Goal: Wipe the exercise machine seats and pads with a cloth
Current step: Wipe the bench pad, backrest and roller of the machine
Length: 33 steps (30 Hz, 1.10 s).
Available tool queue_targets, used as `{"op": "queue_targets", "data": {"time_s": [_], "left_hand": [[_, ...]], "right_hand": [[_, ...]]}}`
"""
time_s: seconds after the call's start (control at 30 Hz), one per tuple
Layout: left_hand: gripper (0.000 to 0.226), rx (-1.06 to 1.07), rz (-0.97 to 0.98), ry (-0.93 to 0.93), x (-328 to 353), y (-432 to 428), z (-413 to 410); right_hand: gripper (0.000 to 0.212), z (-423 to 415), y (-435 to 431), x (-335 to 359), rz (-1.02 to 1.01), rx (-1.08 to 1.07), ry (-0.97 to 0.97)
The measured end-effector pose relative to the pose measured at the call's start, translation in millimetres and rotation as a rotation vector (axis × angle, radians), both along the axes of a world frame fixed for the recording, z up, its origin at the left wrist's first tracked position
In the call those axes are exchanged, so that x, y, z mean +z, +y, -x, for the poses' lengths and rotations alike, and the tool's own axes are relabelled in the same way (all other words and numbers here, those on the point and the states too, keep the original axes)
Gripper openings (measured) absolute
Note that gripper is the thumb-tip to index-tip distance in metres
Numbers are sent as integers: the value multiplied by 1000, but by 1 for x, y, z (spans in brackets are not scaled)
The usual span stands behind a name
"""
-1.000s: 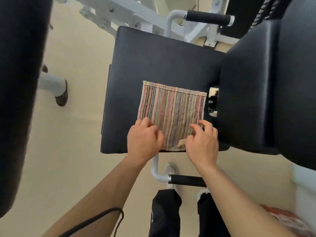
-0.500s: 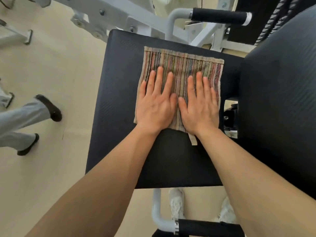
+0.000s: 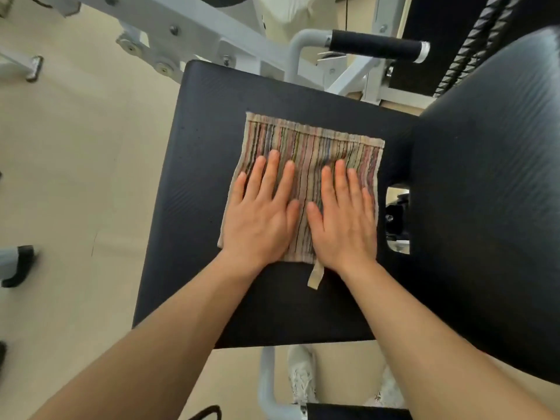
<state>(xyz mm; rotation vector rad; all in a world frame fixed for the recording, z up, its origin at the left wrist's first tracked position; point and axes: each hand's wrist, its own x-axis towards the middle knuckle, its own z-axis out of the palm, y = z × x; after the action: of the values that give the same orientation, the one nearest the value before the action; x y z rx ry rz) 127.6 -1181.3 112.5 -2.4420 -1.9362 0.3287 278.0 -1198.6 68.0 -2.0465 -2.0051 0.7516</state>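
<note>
A striped, multicoloured cloth (image 3: 315,140) lies spread flat on the black padded seat (image 3: 194,183) of the exercise machine, right of the seat's middle. My left hand (image 3: 260,213) rests palm down on the cloth's left half, fingers spread. My right hand (image 3: 342,219) lies flat on the right half in the same way. Both press on the cloth without gripping it. A small fabric tag (image 3: 315,275) sticks out from the cloth's near edge. The black back pad (image 3: 485,177) rises at the right, touching the seat.
The white machine frame (image 3: 194,22) and a black foam handle (image 3: 375,47) stand beyond the seat. A second white bar (image 3: 268,383) sits below the near edge, beside my white shoe (image 3: 300,374). Another person's dark shoe (image 3: 18,265) shows at the left on the beige floor.
A second ago both hands held the cloth's near edge, then pushed it flat to the seat's far edge. It has since slid back toward me. The passer-by's legs moved left.
</note>
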Motion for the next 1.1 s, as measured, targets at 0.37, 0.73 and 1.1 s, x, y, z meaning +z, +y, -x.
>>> {"op": "queue_targets", "data": {"time_s": [0.37,0.73,1.1], "left_hand": [[62,-95,75,-3,8,-49,16],[61,-498,220,-24,-26,-116,-65],[65,-633,228,15,-30,-134,-63]], "right_hand": [[69,13,-64,3,5,-32,-6],[74,-52,-204,-26,158,-323,32],[75,-25,-186,-19,144,-954,546]]}}
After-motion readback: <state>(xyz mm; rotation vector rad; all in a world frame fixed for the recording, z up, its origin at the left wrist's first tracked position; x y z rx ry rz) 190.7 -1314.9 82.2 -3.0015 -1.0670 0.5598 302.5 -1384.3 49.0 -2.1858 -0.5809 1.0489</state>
